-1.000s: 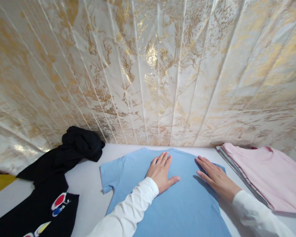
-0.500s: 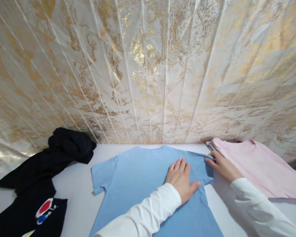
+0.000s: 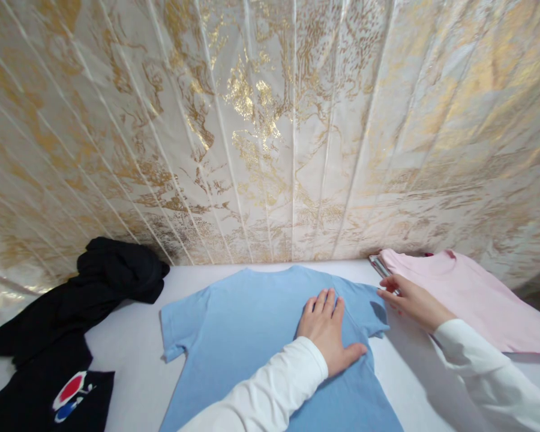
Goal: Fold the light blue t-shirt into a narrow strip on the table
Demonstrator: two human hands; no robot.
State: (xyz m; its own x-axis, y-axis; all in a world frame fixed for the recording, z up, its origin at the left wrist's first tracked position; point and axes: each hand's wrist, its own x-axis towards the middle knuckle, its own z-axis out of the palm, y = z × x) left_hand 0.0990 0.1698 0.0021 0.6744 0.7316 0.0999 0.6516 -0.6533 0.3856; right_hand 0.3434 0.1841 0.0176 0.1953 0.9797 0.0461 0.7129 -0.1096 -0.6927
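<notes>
A light blue T-shirt (image 3: 252, 324) lies spread on the white surface, its neckline toward the back; its lower part runs out of view. My left hand (image 3: 326, 336) rests flat on the shirt's right half, fingers stretched and thumb out to the side. At the cuff of the right sleeve (image 3: 364, 300) is my right hand (image 3: 414, 303), thumb and fingers slightly apart, the thumb tip at the sleeve's edge. That sleeve lies mostly flat, with a dark patch near the cuff.
Crumpled black clothing (image 3: 121, 270) lies at the left, with a black printed garment (image 3: 99, 402) in front of it. A pink shirt (image 3: 472, 306) lies flat at the right, over a stack of something thin (image 3: 378, 265). A gold-patterned curtain (image 3: 270, 150) hangs behind the white surface (image 3: 135, 348).
The right sleeve, lifted and pinched before, has come down flatter, and my right hand has loosened at its edge. My left hand stays on the shirt. The view has shifted slightly.
</notes>
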